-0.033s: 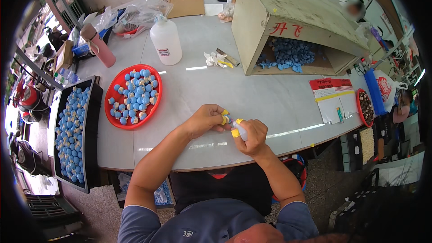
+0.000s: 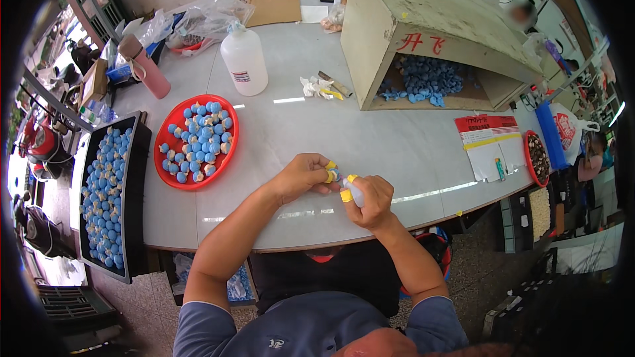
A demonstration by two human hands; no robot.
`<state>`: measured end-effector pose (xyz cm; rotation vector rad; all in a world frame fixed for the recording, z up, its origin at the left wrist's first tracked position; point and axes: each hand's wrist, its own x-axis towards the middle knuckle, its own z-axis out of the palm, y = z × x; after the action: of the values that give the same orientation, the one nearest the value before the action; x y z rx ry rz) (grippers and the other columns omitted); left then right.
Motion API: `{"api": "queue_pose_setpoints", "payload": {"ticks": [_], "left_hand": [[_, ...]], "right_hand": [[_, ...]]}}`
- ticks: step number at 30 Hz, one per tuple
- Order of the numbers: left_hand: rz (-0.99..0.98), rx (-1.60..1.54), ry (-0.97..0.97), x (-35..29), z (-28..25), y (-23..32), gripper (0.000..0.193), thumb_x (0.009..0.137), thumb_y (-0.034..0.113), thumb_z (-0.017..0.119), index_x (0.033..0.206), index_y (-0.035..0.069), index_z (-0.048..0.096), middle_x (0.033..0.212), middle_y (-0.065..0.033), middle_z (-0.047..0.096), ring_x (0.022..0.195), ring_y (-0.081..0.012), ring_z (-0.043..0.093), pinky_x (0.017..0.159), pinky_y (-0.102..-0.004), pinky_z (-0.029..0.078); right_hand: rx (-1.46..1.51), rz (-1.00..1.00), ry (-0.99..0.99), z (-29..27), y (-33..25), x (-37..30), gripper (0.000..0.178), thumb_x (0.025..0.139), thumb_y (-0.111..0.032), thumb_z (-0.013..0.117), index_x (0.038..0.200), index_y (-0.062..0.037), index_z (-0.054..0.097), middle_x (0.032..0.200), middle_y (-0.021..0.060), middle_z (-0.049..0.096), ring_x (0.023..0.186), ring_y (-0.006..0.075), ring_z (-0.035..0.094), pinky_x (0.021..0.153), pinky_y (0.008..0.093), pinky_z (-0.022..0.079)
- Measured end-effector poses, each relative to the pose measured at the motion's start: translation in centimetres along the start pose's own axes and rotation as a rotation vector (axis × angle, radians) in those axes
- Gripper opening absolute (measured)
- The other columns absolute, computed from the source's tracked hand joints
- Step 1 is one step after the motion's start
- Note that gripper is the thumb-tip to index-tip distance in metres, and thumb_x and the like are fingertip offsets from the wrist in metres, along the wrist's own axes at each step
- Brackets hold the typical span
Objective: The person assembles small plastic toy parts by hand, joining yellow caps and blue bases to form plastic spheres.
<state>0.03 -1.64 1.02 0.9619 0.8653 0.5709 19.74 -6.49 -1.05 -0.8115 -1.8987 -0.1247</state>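
While my two hands meet over the near edge of the white table (image 2: 410,152), my left hand (image 2: 301,177) pinches a small blue piece (image 2: 336,174) between fingertips that wear yellow covers. My right hand (image 2: 372,199) is closed around a small white bottle (image 2: 354,192), and its tip points to the blue piece; I cannot tell if the tip touches it. The two hands are just beside each other, close to my body.

On the left of my hands lies a round red tray (image 2: 169,133) filled with many small blue and cream pieces. Further left, at the edge of the table, stands a long black tray (image 2: 134,178) with rows of the same pieces. On the far side I see a big white plastic bottle (image 2: 244,61), a pink bottle (image 2: 144,67) to its left, and a large beige box (image 2: 430,26) lying on its side, with a heap of blue pieces inside its opening. On the right lies a paper sheet with a red and yellow band (image 2: 486,139), next to a small red dish (image 2: 534,157).
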Motion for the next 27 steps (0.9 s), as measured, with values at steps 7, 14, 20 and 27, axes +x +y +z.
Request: {"api": "queue_pose_setpoints", "payload": {"ticks": [7,14,20,27], "left_hand": [[-0.019,0.023,-0.020,0.15,-0.13,-0.01,0.029,0.090,0.006,0.061,0.115,-0.008,0.054,0.099,-0.0115,0.065,0.091,-0.0176,0.069,0.072,-0.0224,0.057],[-0.020,-0.007,-0.017,0.11,-0.11,-0.05,0.028,0.090,0.003,0.057,0.115,-0.009,0.054,0.104,-0.0126,0.064,0.090,-0.0178,0.069,0.070,-0.0218,0.057],[-0.023,0.004,-0.031,0.18,-0.20,-0.05,0.029,0.090,0.004,0.056,0.115,-0.009,0.055,0.104,-0.0128,0.064,0.090,-0.0175,0.069,0.070,-0.0217,0.057],[-0.020,-0.007,-0.029,0.21,-0.28,-0.13,0.031,0.090,0.005,0.056,0.117,-0.010,0.054,0.106,-0.0143,0.065,0.091,-0.0173,0.068,0.071,-0.0216,0.057]], "right_hand": [[0.018,0.012,-0.009,0.05,-0.02,0.28,0.022,0.071,-0.008,0.071,0.088,0.0005,0.059,0.063,0.0086,0.055,0.050,0.0247,0.053,0.047,0.0340,0.041],[0.035,0.030,0.005,-0.34,-0.19,0.05,0.021,0.073,-0.009,0.071,0.088,0.0004,0.059,0.064,0.0085,0.055,0.050,0.0245,0.053,0.047,0.0334,0.041],[0.034,0.030,0.005,-0.16,-0.08,0.13,0.021,0.074,-0.008,0.071,0.088,0.0004,0.059,0.064,0.0084,0.055,0.050,0.0244,0.053,0.047,0.0335,0.041],[0.033,0.019,0.022,-0.15,-0.11,0.08,0.020,0.074,-0.008,0.070,0.088,0.0003,0.059,0.064,0.0081,0.055,0.049,0.0242,0.052,0.046,0.0334,0.040]]}}
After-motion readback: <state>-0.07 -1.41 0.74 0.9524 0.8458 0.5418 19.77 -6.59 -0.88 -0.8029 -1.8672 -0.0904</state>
